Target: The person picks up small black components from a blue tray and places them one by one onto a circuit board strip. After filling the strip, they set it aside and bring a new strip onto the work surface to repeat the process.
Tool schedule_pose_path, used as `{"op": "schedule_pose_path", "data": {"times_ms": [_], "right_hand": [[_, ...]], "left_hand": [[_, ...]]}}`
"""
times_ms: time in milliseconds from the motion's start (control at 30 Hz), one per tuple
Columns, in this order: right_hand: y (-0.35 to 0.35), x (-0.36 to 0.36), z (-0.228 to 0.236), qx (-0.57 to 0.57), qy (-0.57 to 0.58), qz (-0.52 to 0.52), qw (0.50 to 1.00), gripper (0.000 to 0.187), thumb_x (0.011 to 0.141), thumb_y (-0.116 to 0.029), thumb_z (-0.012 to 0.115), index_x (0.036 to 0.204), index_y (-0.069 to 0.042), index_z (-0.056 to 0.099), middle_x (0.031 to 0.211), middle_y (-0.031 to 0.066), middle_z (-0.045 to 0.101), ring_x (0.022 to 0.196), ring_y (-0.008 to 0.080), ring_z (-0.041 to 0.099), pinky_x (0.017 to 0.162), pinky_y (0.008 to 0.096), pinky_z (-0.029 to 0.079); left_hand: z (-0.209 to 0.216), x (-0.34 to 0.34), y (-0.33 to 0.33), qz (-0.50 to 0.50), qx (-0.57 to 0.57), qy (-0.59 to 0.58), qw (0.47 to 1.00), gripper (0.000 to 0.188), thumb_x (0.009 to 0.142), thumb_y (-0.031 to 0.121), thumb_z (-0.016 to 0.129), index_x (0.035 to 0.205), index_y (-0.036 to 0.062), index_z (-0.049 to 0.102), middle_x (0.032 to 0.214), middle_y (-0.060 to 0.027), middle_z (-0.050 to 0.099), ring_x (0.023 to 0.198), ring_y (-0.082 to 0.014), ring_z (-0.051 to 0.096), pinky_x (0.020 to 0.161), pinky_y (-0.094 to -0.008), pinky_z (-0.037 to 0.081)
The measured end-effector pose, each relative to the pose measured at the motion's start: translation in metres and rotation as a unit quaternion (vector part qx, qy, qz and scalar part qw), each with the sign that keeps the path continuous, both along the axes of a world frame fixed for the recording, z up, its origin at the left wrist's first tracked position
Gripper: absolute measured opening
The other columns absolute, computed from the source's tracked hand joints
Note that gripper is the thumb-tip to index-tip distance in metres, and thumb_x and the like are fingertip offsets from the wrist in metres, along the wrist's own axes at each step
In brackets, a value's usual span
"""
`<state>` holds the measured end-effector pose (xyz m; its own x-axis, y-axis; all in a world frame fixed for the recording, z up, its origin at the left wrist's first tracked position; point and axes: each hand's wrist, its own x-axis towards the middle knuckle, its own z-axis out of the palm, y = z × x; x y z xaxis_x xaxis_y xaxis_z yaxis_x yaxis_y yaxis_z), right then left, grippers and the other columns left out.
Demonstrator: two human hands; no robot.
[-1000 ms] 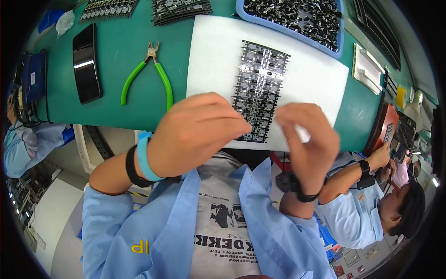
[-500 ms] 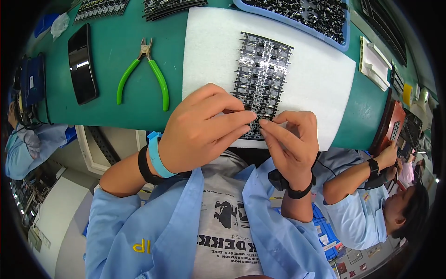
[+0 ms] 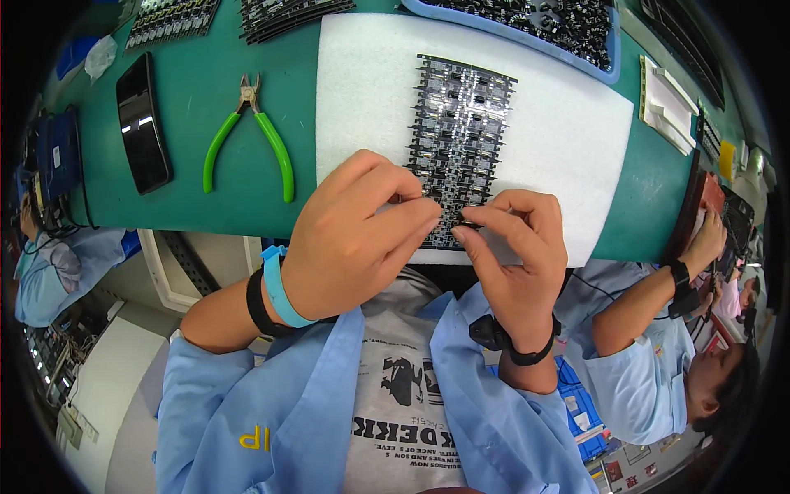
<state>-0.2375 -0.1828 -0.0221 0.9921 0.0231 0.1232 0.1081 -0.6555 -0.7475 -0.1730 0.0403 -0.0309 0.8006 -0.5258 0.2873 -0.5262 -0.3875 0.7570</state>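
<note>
The left hand (image 3: pixel 354 235) and right hand (image 3: pixel 522 259) have fingertips almost together; I cannot tell if they pinch anything. Just under them lies the dark board sheet (image 3: pixel 461 123), on white foam (image 3: pixel 564 156). It looks like fiddly work at its near end; the next move needs gentle, steady fingers.
</note>
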Motion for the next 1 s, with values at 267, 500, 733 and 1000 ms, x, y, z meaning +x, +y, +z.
{"op": "schedule_pose_path", "data": {"times_ms": [267, 500, 733, 1000], "right_hand": [[0.000, 0.005, 0.004, -0.031, -0.002, 0.024, 0.999, 0.030, 0.080, 0.007, 0.092, 0.107, -0.005, 0.083, 0.105, 0.0077, 0.069, 0.099, 0.0247, 0.063, 0.081, 0.0343, 0.051], [-0.001, 0.013, 0.002, -0.047, -0.022, 0.018, 0.999, 0.028, 0.082, 0.006, 0.090, 0.105, -0.005, 0.082, 0.105, 0.0071, 0.069, 0.099, 0.0259, 0.062, 0.083, 0.0362, 0.050], [-0.003, 0.017, 0.004, -0.102, -0.044, 0.045, 0.993, 0.029, 0.081, 0.003, 0.090, 0.106, -0.007, 0.080, 0.105, 0.0060, 0.070, 0.097, 0.0280, 0.061, 0.085, 0.0395, 0.048], [-0.004, 0.018, 0.004, -0.114, -0.066, 0.062, 0.989, 0.028, 0.080, 0.002, 0.090, 0.105, -0.007, 0.080, 0.107, 0.0065, 0.071, 0.095, 0.0275, 0.060, 0.084, 0.0402, 0.046]], "left_hand": [[-0.001, 0.002, -0.001, 0.007, -0.003, 0.000, 1.000, 0.026, 0.078, -0.002, 0.091, 0.102, 0.0025, 0.082, 0.097, -0.0079, 0.068, 0.089, -0.0288, 0.065, 0.073, -0.0389, 0.052], [0.000, 0.004, -0.002, 0.001, 0.002, -0.003, 1.000, 0.026, 0.078, -0.003, 0.091, 0.102, 0.0019, 0.083, 0.097, -0.0081, 0.069, 0.089, -0.0287, 0.065, 0.072, -0.0387, 0.052], [0.001, 0.007, -0.003, -0.005, 0.000, 0.005, 1.000, 0.026, 0.078, -0.002, 0.092, 0.102, 0.0023, 0.083, 0.097, -0.0080, 0.070, 0.089, -0.0285, 0.066, 0.072, -0.0386, 0.053], [0.000, 0.009, 0.000, -0.012, -0.006, 0.013, 1.000, 0.026, 0.078, 0.000, 0.093, 0.102, 0.0033, 0.084, 0.096, -0.0070, 0.071, 0.088, -0.0281, 0.066, 0.072, -0.0382, 0.054]]}}
